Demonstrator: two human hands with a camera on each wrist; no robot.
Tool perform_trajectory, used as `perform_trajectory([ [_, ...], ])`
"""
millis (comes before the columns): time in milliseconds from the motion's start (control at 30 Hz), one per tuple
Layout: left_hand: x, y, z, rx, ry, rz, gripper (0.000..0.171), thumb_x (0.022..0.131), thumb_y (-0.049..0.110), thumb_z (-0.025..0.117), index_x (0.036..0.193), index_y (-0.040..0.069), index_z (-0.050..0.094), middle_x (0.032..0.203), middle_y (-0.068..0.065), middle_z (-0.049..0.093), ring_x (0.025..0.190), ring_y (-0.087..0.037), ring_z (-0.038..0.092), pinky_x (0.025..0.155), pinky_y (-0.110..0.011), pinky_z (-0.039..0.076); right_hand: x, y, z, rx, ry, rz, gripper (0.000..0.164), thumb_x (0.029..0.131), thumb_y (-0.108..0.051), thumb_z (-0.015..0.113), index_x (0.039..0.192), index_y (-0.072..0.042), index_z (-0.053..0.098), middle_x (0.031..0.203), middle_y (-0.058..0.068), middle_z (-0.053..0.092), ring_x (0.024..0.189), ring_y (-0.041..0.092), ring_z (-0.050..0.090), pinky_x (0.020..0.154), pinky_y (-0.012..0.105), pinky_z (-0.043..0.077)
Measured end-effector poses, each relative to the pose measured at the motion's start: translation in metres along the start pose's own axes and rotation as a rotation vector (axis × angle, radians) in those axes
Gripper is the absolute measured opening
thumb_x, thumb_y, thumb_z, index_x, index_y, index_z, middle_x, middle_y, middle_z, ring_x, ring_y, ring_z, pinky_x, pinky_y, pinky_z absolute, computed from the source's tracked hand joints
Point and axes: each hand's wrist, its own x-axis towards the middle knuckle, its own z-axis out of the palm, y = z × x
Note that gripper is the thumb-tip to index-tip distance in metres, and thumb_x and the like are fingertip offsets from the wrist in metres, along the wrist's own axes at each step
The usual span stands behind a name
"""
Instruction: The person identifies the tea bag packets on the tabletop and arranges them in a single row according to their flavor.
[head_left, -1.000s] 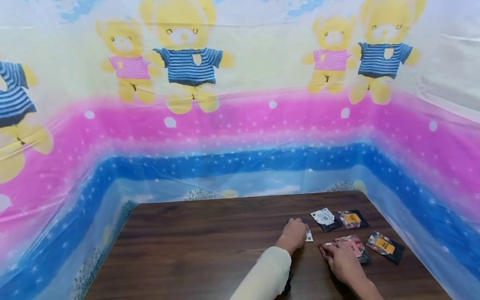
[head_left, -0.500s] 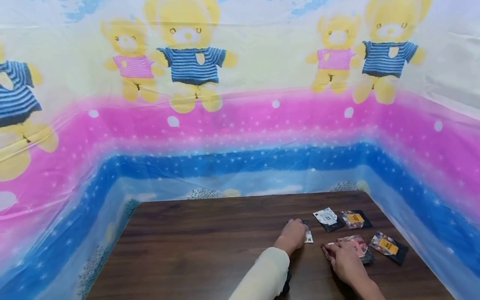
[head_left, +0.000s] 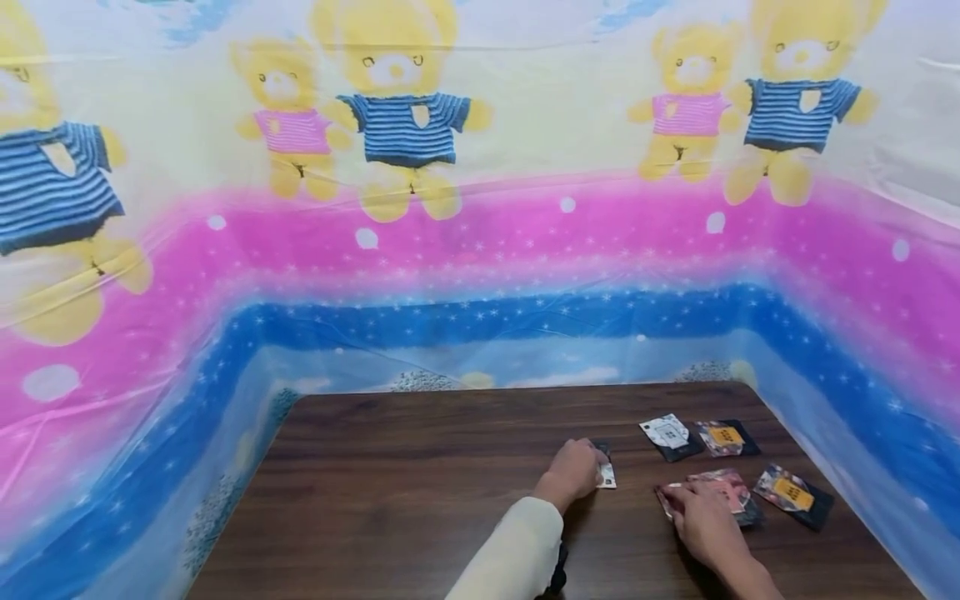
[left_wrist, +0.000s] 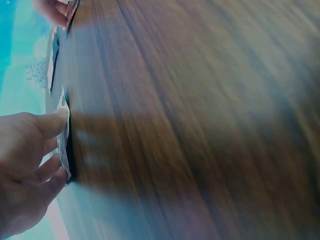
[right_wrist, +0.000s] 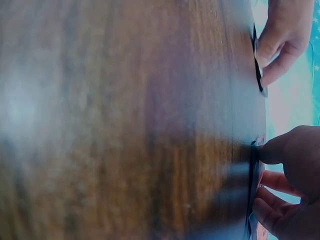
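Observation:
My left hand (head_left: 573, 471) grips a small flat white-and-black packet (head_left: 607, 475) on the dark wooden table. In the left wrist view the thumb and fingers span this packet (left_wrist: 64, 140) at its two ends; it lies low on the surface. To the right, my right hand (head_left: 705, 521) holds a flat reddish packet (head_left: 667, 500), with the thumb at its near-left edge. A pink-red packet (head_left: 738, 492) shows beneath and beyond those fingers. The right wrist view shows the thumb and fingertips on a thin dark edge (right_wrist: 251, 190). The hands cover much of both packets.
Beyond the hands lie a white-and-black packet (head_left: 667, 433) and an orange-labelled packet (head_left: 726, 437). Another orange-labelled packet (head_left: 791, 496) lies near the right edge of the table (head_left: 420, 500). A printed bear curtain (head_left: 487, 325) surrounds the table.
My left hand has slid left with its white-and-black packet, away from the other packets. The right hand stays with the reddish packet. The head view has turned slightly left.

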Motion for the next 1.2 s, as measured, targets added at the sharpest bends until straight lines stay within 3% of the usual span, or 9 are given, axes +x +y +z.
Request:
perform_trajectory([
  [200,-0.009,-0.002,-0.003,0.037,0.0,0.021,0.032,0.1,0.03,0.064,0.132,0.034,0.068,0.131,0.008,0.066,0.121,-0.01,0.06,0.104,-0.021,0.047,-0.004,0.008,-0.003,0.003,-0.007,0.005,0.036,0.088,-0.01,0.07,0.124,-0.003,0.071,0.122,0.029,0.064,0.114,0.051,0.059,0.097,0.065,0.044],
  [533,-0.029,-0.03,-0.002,-0.152,-0.002,-0.007,0.031,0.099,0.025,0.067,0.129,0.031,0.071,0.134,0.004,0.064,0.127,-0.019,0.059,0.102,-0.029,0.052,0.001,0.009,-0.006,-0.008,-0.021,0.0,0.035,0.089,-0.01,0.07,0.123,-0.002,0.071,0.122,0.03,0.065,0.119,0.052,0.056,0.1,0.068,0.042],
  [900,-0.057,-0.052,-0.008,-0.117,0.003,-0.022,0.03,0.096,0.024,0.071,0.125,0.027,0.073,0.134,-0.001,0.065,0.128,-0.024,0.06,0.105,-0.034,0.051,0.002,0.003,-0.003,-0.015,-0.037,0.002,0.035,0.09,-0.011,0.071,0.123,-0.002,0.071,0.124,0.031,0.063,0.119,0.052,0.056,0.1,0.067,0.042],
  [1200,-0.077,-0.071,-0.014,-0.173,0.009,-0.05,0.029,0.096,0.019,0.071,0.124,0.024,0.074,0.133,-0.003,0.066,0.127,-0.027,0.06,0.101,-0.038,0.054,0.001,0.002,-0.001,0.004,0.003,-0.052,0.031,0.089,-0.011,0.07,0.118,-0.003,0.073,0.119,0.029,0.065,0.115,0.051,0.058,0.098,0.066,0.043],
])
